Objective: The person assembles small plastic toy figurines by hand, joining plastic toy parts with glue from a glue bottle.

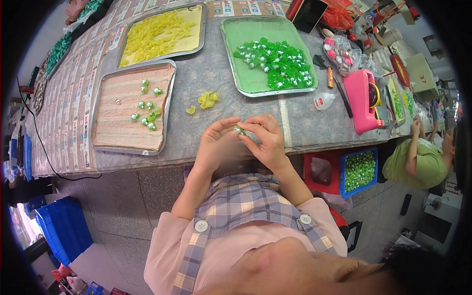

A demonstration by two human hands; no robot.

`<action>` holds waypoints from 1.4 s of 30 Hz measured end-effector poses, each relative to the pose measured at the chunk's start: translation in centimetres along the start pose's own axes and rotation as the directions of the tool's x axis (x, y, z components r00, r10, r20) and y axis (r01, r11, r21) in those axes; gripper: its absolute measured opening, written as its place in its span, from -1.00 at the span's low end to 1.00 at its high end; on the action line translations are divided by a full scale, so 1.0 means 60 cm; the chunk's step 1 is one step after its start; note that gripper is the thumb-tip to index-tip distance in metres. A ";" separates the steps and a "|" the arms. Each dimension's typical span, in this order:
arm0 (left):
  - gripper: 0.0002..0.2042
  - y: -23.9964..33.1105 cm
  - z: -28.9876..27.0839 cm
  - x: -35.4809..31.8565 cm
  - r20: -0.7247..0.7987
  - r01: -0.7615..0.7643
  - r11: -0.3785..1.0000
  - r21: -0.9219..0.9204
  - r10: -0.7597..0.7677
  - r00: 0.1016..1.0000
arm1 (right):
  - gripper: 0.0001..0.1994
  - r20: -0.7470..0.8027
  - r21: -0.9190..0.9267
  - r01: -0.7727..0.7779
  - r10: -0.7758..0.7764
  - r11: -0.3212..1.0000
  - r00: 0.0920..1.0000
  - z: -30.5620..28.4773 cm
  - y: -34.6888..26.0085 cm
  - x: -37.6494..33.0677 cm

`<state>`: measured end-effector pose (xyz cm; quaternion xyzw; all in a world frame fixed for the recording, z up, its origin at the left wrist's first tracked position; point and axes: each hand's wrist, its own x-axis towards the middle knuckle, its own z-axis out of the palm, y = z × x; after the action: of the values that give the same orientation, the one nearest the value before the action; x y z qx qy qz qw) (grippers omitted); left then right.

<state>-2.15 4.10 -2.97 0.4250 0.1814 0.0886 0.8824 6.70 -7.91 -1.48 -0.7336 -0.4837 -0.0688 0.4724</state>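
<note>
At the table's near edge my two hands meet around a small green-and-white figure (239,130). My right hand (268,140) pinches it between thumb and fingers. Fingertips of my left hand (216,140) close on the figure from the other side, partly hiding it. Just beyond lies a small heap of translucent yellow pieces (208,100), with one loose yellow piece (191,110) beside it. To the left, a pinkish lined tray (110,120) carries several green-and-white figures (149,119). Farther off, a green tray (268,27) bears many green parts with white bits (280,61).
A tray of yellow pieces (157,34) stands at the far left. Right of the green tray are a white squeeze bottle (324,101), an orange lighter (330,77) and a pink machine (361,101). A blue crate (376,164) sits below the table's edge, near another person (415,157).
</note>
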 end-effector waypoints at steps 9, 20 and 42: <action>-0.68 0.002 0.007 -0.008 0.070 -0.074 0.997 0.007 0.073 0.995 | -0.77 0.056 0.368 -0.297 0.298 0.881 0.953 0.003 -0.005 -0.011; -0.72 -0.008 0.001 -0.011 0.108 -0.165 0.983 0.081 0.156 0.982 | -0.73 -0.002 0.191 -0.192 0.196 0.963 0.981 -0.006 -0.010 -0.013; -0.73 0.003 0.013 -0.014 0.092 -0.050 0.998 -0.034 0.053 0.994 | -0.67 -0.045 0.026 -0.015 0.016 1.000 0.999 -0.010 -0.028 0.002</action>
<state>-2.63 3.41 -2.16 0.4193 0.1278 0.0945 0.8939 5.68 -8.16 -0.07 -0.7293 -0.4680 -0.0756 0.4933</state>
